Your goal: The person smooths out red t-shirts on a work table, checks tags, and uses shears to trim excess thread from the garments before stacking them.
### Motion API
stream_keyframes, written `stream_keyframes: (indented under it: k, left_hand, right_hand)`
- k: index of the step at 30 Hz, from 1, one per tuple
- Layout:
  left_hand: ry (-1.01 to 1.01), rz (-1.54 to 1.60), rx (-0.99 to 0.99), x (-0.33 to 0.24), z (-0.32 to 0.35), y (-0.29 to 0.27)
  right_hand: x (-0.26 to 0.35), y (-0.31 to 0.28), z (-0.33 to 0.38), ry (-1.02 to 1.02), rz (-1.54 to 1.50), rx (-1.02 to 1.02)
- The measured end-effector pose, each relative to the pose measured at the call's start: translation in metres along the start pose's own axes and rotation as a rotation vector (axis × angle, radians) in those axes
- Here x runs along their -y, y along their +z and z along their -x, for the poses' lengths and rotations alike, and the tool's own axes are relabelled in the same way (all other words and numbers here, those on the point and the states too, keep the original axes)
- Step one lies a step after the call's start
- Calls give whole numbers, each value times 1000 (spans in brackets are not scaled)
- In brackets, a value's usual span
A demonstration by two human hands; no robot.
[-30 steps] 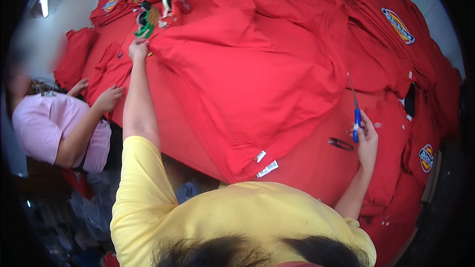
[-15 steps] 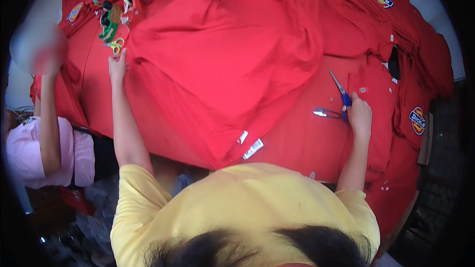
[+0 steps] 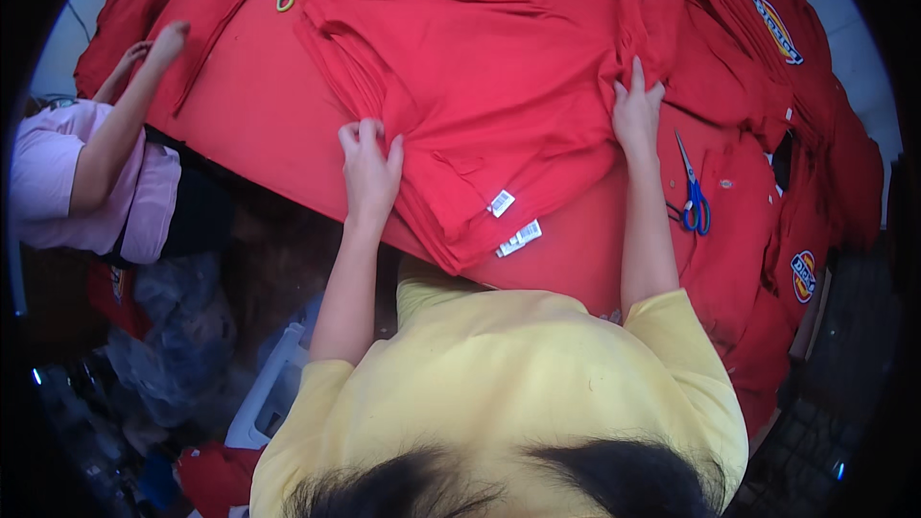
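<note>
Head view shows the left hand (image 3: 369,168) and right hand (image 3: 637,113) lying open, apparently gripping nothing, on the stack of red garments (image 3: 489,86), blue-handled scissors (image 3: 692,194) nearby.

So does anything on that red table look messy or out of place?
Mostly no. The blue-handled scissors lie loose on the red cloth beside the right hand, and the stack of red garments sits crumpled at its far edge.

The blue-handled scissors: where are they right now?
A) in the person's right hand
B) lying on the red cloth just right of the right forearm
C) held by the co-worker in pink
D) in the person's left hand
B: the blue-handled scissors lie loose on the red cloth, beside the forearm, while the right hand and the left hand both press on the stack of red garments.
</note>
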State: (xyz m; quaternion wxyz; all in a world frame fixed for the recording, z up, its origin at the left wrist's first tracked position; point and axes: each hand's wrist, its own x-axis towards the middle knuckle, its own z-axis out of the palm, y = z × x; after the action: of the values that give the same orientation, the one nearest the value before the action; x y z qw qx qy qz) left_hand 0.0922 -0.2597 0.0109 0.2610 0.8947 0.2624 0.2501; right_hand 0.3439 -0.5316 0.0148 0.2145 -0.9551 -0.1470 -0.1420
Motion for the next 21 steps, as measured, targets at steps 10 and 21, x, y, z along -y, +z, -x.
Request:
stream_keyframes:
  k: [10,21]
  left_hand:
    - [-186,258,-31,29,22,-41]
    - [225,-336,-41,135,-236,-10]
  right_hand:
    - [-52,-15,13,35,-114,11]
    - [-16,-33,-20,5,17,-319]
